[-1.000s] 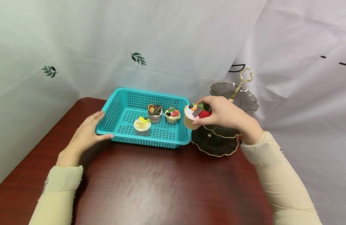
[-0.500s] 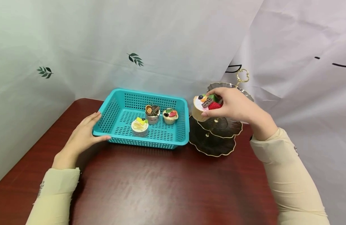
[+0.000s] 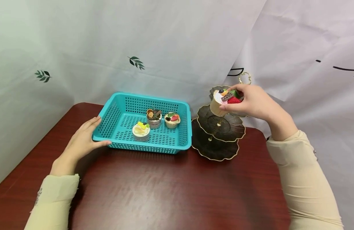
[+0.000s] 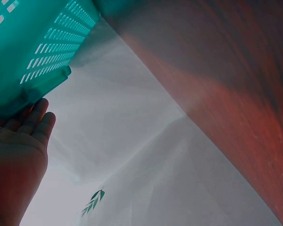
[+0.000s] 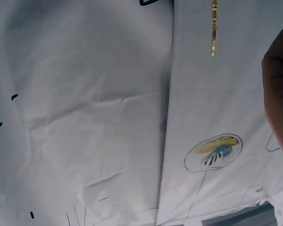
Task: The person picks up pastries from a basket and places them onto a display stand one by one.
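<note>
One cupcake [image 3: 217, 108] moved rightward in right grip [image 3: 255, 101], three cupcakes [image 3: 153, 123] in one basket [image 3: 145, 146]

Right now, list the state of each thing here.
Basket: upright, partly filled
Left hand: touching basket rim
Large cake: held, topping upward
Right hand: pinching large cake
Yellow-topped cake: upright in basket
Chocolate cake: upright in basket
Red-topped cake: upright in basket
Tiered stand: upright, partly hidden

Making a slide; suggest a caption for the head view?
Right hand holds a fruit-topped cupcake near a tiered stand; left hand touches a turquoise basket.
</note>
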Motion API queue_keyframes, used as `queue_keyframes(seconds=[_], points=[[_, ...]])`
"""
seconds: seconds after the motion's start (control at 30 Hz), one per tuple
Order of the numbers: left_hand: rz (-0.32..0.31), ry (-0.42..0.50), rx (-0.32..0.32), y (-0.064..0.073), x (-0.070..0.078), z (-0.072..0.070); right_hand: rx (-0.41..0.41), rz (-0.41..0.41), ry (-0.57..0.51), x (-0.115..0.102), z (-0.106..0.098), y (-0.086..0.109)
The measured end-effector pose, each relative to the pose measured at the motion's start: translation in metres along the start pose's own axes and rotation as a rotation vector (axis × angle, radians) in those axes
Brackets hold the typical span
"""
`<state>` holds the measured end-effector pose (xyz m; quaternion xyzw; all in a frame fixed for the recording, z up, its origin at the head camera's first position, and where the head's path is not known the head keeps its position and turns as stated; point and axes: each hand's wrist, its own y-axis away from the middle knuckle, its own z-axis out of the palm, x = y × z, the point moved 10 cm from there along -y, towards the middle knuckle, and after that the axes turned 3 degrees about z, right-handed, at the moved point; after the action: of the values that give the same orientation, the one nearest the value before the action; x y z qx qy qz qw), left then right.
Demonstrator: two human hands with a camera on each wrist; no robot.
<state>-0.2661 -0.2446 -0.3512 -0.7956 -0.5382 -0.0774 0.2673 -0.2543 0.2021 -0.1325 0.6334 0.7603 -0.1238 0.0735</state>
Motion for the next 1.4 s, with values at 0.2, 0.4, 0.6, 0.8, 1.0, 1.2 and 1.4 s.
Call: queue_keyframes(seconds=[0.2, 0.4, 0.6, 0.8, 1.0, 1.2, 1.4], points=[[0.002, 0.002, 0.003, 0.002, -0.001, 0.0, 0.009, 0.025, 0.008, 0.013, -0.005, -0.001], [0.006, 0.002, 0.011, 0.003, -0.002, -0.001, 0.017, 0.064, 0.005, 0.024, -0.007, -0.003], [0.009, 0.0, 0.016, 0.002, -0.001, -0.002, 0.097, 0.131, 0.023, 0.034, -0.01, -0.007], [0.007, 0.002, 0.006, 0.002, 0.0, -0.001, 0.156, 0.166, 0.032, 0.037, -0.006, -0.011], [0.009, 0.004, 0.009, 0.002, 0.001, -0.001, 0.168, 0.192, 0.066, 0.037, -0.001, -0.013], [0.009, 0.004, 0.014, 0.002, 0.001, -0.002, 0.18, 0.226, 0.099, 0.041, 0.002, -0.014], [0.006, -0.004, 0.023, 0.001, 0.002, -0.004, 0.184, 0.265, 0.139, 0.045, 0.004, -0.017]])
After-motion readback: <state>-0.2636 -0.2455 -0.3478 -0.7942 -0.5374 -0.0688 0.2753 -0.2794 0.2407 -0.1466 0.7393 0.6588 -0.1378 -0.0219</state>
